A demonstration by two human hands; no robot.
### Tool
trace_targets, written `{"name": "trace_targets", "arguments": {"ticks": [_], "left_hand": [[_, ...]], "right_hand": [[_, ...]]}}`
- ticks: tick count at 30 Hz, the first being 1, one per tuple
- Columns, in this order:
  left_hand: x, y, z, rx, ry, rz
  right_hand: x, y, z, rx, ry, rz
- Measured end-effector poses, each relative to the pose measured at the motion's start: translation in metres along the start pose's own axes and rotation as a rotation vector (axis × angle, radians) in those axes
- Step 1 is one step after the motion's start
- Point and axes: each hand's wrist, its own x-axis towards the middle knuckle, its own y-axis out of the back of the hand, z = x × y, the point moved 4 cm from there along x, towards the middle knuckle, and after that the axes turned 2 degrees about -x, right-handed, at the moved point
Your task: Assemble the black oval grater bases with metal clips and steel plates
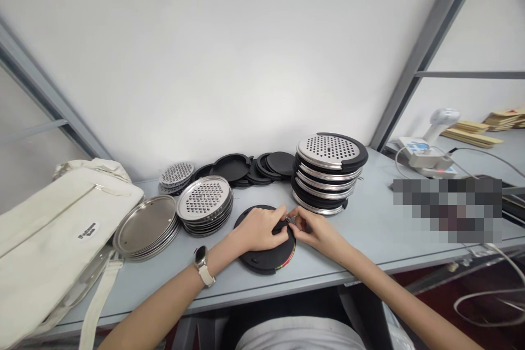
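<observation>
On the grey table, close to its front edge, lies a round black disc [262,260] with a thin red and yellow strip showing at its lower right rim. My left hand [259,228] rests over the disc, thumb and fingers bent together near its right side. At that same side my right hand [312,228] pinches with thumb and forefinger beside a small metallic piece [287,219], too small to make out. The two hands nearly touch. Behind my right hand rises a stack of perforated metal discs with black rims [329,172].
Metal graters [205,198] and plain metal plates [147,225] are stacked to the left, beside a white bag [61,219]. Black lids [232,167] lie along the wall. A white scanner [441,123], cables and wooden pieces [471,134] are at the right.
</observation>
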Motion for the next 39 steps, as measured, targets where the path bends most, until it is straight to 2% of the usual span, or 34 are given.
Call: {"name": "trace_targets", "arguments": {"ticks": [10,17,24,30,35,39], "left_hand": [[0.000,-0.001,0.000,-0.014,0.007,-0.005],[0.000,-0.001,-0.001,-0.011,0.018,-0.005],[0.000,0.000,0.000,-0.010,0.027,0.004],[-0.001,0.000,0.000,0.005,0.027,0.004],[0.000,0.000,0.000,0.006,0.020,0.007],[0.001,0.001,0.001,0.012,0.021,0.005]], "right_hand": [[0.000,0.000,0.001,-0.015,-0.015,0.013],[-0.001,-0.001,0.000,-0.064,0.029,0.053],[-0.002,0.004,-0.005,-0.053,0.080,0.181],[-0.001,0.007,-0.007,-0.060,0.130,0.213],[-0.002,0.011,-0.011,-0.058,0.114,0.255],[-0.004,0.013,-0.011,0.032,0.052,0.277]]}}
